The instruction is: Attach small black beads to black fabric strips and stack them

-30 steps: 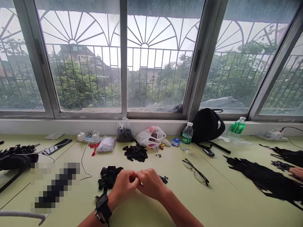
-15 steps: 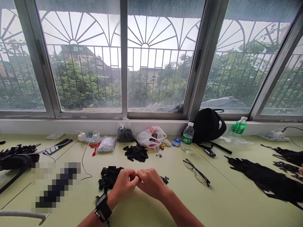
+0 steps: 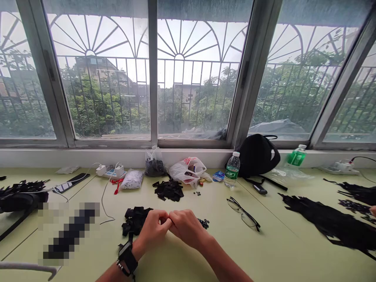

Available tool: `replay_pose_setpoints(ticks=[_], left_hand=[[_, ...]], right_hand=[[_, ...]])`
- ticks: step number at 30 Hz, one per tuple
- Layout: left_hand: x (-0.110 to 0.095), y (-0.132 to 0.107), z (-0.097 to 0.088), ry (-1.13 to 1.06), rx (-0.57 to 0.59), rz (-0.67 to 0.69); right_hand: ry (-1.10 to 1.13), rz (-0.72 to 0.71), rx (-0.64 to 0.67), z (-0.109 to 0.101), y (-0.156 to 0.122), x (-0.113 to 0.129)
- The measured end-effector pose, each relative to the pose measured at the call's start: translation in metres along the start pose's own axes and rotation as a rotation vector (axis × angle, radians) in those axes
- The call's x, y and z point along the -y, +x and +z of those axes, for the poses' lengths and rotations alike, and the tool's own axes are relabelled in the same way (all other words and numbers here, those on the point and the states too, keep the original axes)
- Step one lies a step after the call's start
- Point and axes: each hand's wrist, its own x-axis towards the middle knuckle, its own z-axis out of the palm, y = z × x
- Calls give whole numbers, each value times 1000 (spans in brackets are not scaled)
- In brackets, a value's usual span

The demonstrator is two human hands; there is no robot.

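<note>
My left hand (image 3: pixel 154 229) and my right hand (image 3: pixel 185 226) meet just above the pale green table (image 3: pixel 264 250), fingertips pinched together. Both are closed on something too small to make out. A black watch sits on my left wrist (image 3: pixel 127 254). Just left of my hands lies a pile of black cut pieces (image 3: pixel 134 219). A few small dark beads (image 3: pixel 203 223) lie by my right hand. A second heap of black pieces (image 3: pixel 169 190) sits farther back.
Glasses (image 3: pixel 243 213) lie to the right. A water bottle (image 3: pixel 232 169), a black bag (image 3: pixel 257 156), plastic bags (image 3: pixel 188 170), a phone (image 3: pixel 72 182) and chargers (image 3: pixel 110 170) line the window side. Black fringed material (image 3: pixel 329 221) covers the right; another person's hand (image 3: pixel 373 210) shows at the edge.
My hands stay pinched together in the same spot, with only slight finger movement. The other person's hand at the right edge has drawn back.
</note>
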Motion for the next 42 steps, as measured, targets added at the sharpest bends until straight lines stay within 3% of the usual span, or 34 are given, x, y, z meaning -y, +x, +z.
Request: replay_pose_setpoints(ticks=[33, 42], left_hand=[[6, 2, 3, -66, 26, -35], [7, 2, 4, -136, -36, 3]], right_hand=[[-15, -6, 37, -1, -1, -5], [137, 49, -122, 3, 1, -5]])
